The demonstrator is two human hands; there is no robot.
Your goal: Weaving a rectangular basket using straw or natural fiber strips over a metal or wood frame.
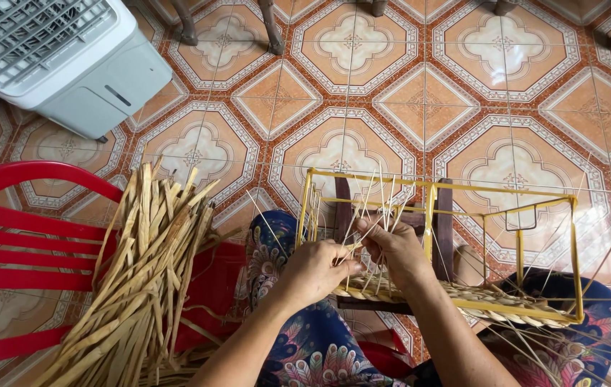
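A yellow wire frame [506, 192] shaped like a box rests across my lap and a dark wooden stool [443, 229]. Thin pale stakes [384, 201] stand up along its near left side, and a woven band of straw [492, 297] runs along its lower rail. My left hand [313, 271] pinches a flat straw strand at the frame's lower left corner. My right hand [395, 247] grips straw strands among the upright stakes just beside it. Both hands touch the weaving.
A bundle of flat dried straw strips [141, 287] lies on a red plastic chair [26, 236] at my left. A white air cooler [55, 57] stands at the top left. Chair legs [271, 29] stand on the patterned orange tile floor [420, 100].
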